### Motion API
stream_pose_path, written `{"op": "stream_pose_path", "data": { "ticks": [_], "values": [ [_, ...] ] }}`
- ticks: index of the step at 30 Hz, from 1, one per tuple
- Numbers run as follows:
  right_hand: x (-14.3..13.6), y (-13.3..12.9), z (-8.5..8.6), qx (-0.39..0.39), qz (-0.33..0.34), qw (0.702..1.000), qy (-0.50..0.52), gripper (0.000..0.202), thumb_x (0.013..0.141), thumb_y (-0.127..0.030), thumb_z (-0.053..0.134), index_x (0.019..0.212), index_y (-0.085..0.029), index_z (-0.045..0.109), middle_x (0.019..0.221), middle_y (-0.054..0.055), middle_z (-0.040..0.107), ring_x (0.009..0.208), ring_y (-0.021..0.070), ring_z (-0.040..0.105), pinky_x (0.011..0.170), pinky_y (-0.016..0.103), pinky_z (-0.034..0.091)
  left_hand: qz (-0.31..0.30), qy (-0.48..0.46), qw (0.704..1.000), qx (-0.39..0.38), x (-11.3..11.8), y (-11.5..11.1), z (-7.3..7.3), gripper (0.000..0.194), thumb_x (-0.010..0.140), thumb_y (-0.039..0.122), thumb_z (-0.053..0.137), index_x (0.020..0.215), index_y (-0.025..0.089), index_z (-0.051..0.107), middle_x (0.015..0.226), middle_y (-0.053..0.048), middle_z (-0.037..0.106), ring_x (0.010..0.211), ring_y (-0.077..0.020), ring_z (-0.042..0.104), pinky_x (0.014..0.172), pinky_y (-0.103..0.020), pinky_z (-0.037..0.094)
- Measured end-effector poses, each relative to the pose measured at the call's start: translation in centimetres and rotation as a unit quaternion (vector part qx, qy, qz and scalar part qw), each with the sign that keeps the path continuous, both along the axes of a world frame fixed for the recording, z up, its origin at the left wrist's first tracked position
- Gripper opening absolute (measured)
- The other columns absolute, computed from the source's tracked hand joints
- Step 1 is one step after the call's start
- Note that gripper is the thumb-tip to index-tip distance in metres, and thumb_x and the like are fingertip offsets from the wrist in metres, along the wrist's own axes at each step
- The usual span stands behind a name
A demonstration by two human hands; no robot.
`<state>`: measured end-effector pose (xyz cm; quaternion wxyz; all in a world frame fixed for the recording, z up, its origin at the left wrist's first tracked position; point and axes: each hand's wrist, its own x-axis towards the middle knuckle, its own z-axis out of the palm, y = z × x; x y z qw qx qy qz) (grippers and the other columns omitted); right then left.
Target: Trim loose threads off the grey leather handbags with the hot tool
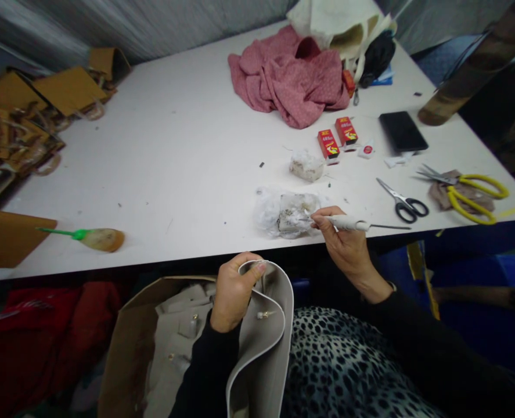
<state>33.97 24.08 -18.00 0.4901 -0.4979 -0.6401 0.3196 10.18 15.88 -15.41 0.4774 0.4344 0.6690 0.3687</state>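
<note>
My left hand (236, 287) is closed on the upper edge of a curled grey bag panel (262, 342), thumb on top. A small metal fitting (265, 314) shows on the panel's inner face. My right hand (346, 247) grips a slim tool with a white handle (348, 223); a thin metal rod sticks out of its rear end. The tool's front tip is at a whitish block (298, 212) wrapped in clear plastic near the table's front edge; I cannot tell whether it touches. A second, smaller whitish block (306, 166) sits just behind.
To the right lie black-handled scissors (407, 206), larger yellow-handled scissors (470, 197), a black phone-like slab (403, 131) and two red boxes (338, 139). A glue bottle (103, 238) and brown bags (69, 90) are left. A carton (129, 342) of grey pieces stands below.
</note>
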Motion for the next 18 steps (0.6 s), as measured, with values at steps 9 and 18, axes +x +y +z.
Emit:
{"op": "stream_pose_path", "data": {
  "ticks": [9,18],
  "values": [
    [-0.4,1.2,0.8,0.08,0.011,0.985,-0.155,0.032,0.106,-0.046,0.051,0.096,-0.02,0.067,0.088,0.006,0.072,0.081,0.0216,0.067,0.074,0.033,0.048,0.012,-0.062,0.998,-0.028,-0.2,0.0,0.2,0.019,0.081,0.036,0.08,0.083,0.017,0.074,0.076,-0.001,0.068,0.071,-0.0145,0.057,0.07,-0.026,0.043],
    [-1.6,2.6,1.4,0.117,0.037,0.943,-0.31,0.045,0.108,-0.054,0.042,0.089,-0.02,0.066,0.08,0.008,0.069,0.076,0.0223,0.06,0.066,0.033,0.039,0.026,-0.123,0.991,-0.041,-0.3,0.0,0.4,0.021,0.076,0.034,0.084,0.081,0.016,0.076,0.075,-0.002,0.069,0.07,-0.0145,0.057,0.068,-0.026,0.044]
  ]
}}
